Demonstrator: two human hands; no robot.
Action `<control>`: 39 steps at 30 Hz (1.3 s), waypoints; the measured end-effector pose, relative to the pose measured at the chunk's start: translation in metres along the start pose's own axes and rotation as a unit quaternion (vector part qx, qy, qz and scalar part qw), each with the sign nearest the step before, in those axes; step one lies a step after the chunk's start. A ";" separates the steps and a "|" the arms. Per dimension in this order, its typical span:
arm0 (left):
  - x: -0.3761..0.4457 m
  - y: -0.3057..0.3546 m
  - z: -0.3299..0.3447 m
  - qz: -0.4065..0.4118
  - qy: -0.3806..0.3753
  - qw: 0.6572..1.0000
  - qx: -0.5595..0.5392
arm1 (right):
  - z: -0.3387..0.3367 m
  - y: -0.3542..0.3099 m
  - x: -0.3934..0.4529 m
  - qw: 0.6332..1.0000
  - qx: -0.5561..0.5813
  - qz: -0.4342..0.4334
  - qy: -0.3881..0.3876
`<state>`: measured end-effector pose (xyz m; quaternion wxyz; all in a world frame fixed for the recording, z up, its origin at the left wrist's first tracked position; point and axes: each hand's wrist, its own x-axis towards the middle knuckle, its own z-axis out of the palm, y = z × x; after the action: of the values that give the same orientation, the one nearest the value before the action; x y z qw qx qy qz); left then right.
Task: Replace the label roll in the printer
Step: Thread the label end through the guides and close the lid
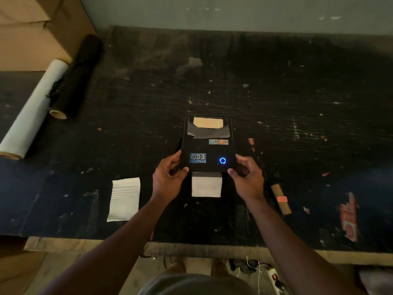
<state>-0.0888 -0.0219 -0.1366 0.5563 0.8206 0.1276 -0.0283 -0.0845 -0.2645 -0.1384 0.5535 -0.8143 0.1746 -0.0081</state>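
Dim lighting throughout; fine detail hard to read.

Sitting near the middle of a dark, scuffed surface (pixel 276 81): black printer (pixel 209 143), lid down, blue ring light (pixel 222 160) glowing at its near right corner. Showing through the lid window: something tan, possibly the label roll (pixel 209 122), though the glare is making that uncertain. Hanging out of the front slot toward the viewer: white label strip (pixel 206 186), lying flat on the surface.

Left hand (pixel 168 177) gripping the printer's near left corner, thumb curling over the front edge. Right hand (pixel 247 177) gripping the near right corner likewise. Both arms reaching in from below.

Lying to the left of the left hand: white folded sheet (pixel 124 199). Lying to the right of the right hand: bare cardboard core (pixel 280 199) with an orange-pink tag on it.

Resting at far left: white film roll (pixel 34 107) and black film roll (pixel 78 75), side by side, cardboard boxes (pixel 32 28) stacking behind them. Sticking to the surface at right: torn red sticker (pixel 348 218); paper scraps scattering all over. Running along the far edge: grey wall (pixel 234 11). Lying on the floor below: white power strip (pixel 275 277).
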 end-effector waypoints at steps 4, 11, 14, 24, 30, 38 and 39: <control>0.001 0.000 0.002 -0.003 0.005 1.000 0.006 | -0.001 -0.001 0.000 1.000 0.005 0.002 -0.002; 0.001 -0.002 0.001 -0.002 -0.002 1.000 -0.004 | -0.002 -0.001 -0.001 1.000 0.016 0.005 -0.005; 0.002 -0.003 0.001 -0.002 -0.003 1.000 -0.007 | -0.002 -0.002 -0.001 1.000 0.006 0.003 -0.007; 0.001 -0.003 0.001 0.003 0.000 1.000 -0.012 | -0.002 -0.002 -0.001 1.000 0.017 0.001 -0.009; 0.002 -0.002 0.001 -0.001 -0.002 1.000 0.000 | -0.001 -0.003 -0.001 1.000 0.019 0.013 -0.009; 0.005 -0.007 0.002 -0.005 -0.006 1.000 -0.007 | -0.001 -0.002 0.000 0.999 0.029 0.010 -0.013; 0.005 -0.008 0.002 -0.008 -0.007 1.000 -0.011 | -0.002 -0.001 0.001 0.999 0.029 0.008 -0.013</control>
<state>-0.0858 -0.0199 -0.1455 0.5663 0.8129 0.1307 -0.0371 -0.0838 -0.2659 -0.1369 0.5794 -0.7963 0.1741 0.0019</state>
